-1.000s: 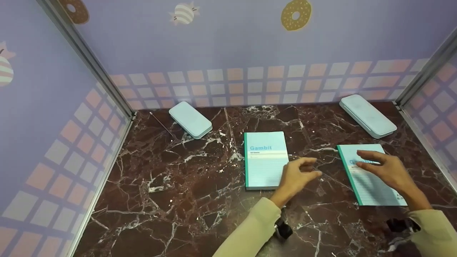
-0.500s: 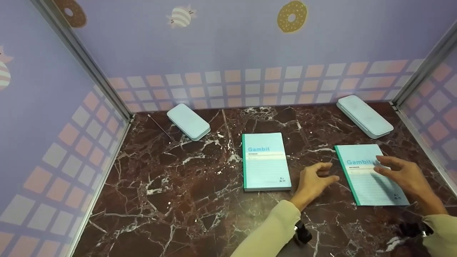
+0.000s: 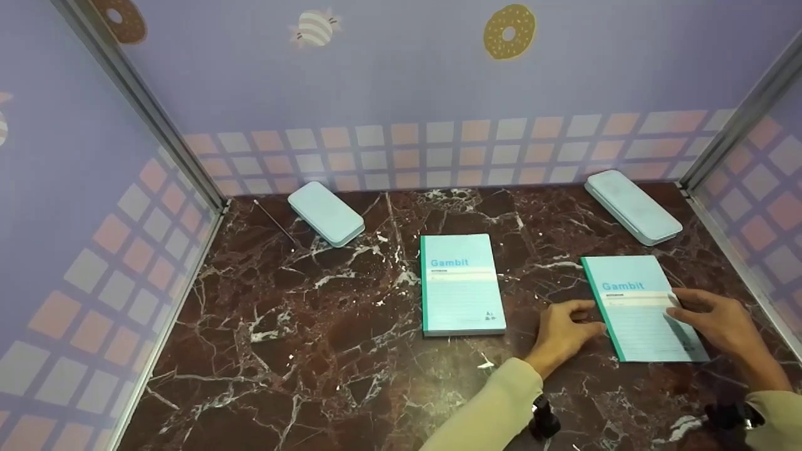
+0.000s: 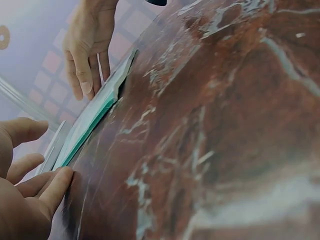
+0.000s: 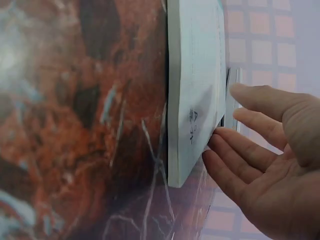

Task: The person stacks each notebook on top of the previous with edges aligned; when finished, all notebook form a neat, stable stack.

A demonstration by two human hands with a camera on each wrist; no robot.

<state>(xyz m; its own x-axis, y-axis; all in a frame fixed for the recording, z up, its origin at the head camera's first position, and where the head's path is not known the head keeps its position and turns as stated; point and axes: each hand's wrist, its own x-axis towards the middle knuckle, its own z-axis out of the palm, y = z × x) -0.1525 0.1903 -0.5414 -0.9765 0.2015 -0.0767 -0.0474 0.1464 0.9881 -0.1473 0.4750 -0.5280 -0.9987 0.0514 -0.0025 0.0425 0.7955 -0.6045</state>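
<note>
A light-blue "Gambit" notebook (image 3: 639, 326) with a green spine lies on the right part of the marble table, between my hands. By its spine is my left hand (image 3: 561, 332); in the left wrist view, fingertips of the left hand (image 4: 35, 195) seem to touch the spine's lower end. On the opposite side, my right hand (image 3: 727, 322) has its thumb over the cover's right edge. The right wrist view shows the fingers of the right hand (image 5: 280, 160) extended along the notebook's edge (image 5: 197, 90). Neither hand grips it.
A second "Gambit" notebook (image 3: 462, 294) lies left of my left hand. Two pale-blue cases, a left case (image 3: 327, 214) and a right case (image 3: 634, 207), lie near the back wall. A thin dark pencil-like stick (image 3: 274, 222) lies beside the left case. Patterned walls enclose the table.
My left hand has moved right, from the middle notebook to the right notebook's spine. My right hand has moved right, from over the cover to its right edge. The notebooks stay put.
</note>
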